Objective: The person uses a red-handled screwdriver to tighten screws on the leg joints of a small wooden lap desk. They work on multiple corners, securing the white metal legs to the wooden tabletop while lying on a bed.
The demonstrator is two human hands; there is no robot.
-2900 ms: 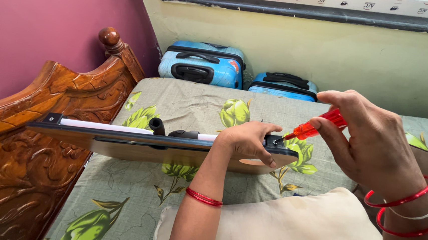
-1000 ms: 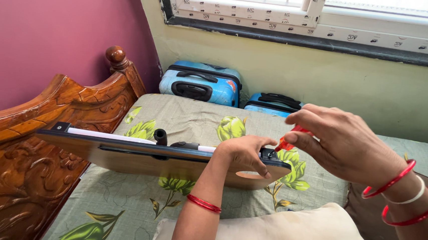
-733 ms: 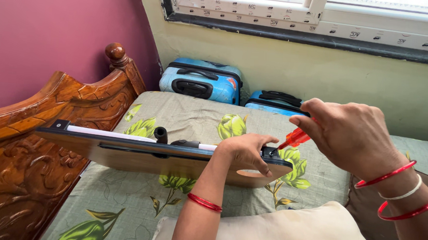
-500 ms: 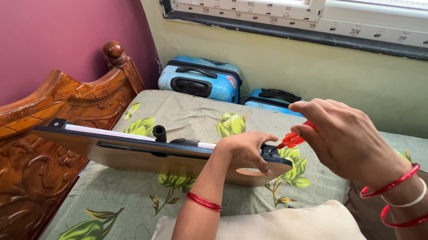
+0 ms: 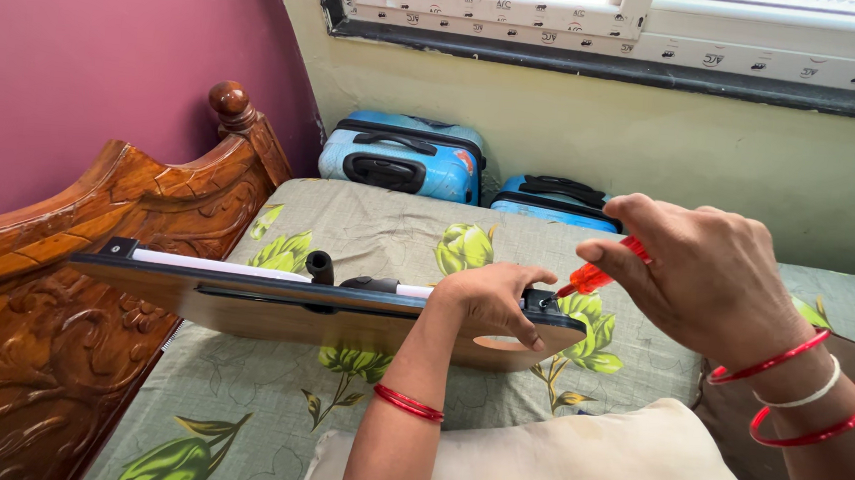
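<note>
Pinching a red-handled screwdriver [image 5: 601, 274] in the right hand [image 5: 711, 280], its tip at a black bracket [image 5: 541, 300] just beyond the left hand [image 5: 491, 300] clamping the wooden board [image 5: 272, 309], risks slipping onto the fingers [image 5: 535, 275] if the propped board tilts.

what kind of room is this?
Most likely a home bedroom: a carved wooden headboard edges a bed with a floral bedsheet, a cream pillow lies in front, and two blue suitcases stand against the wall under a window.
</note>
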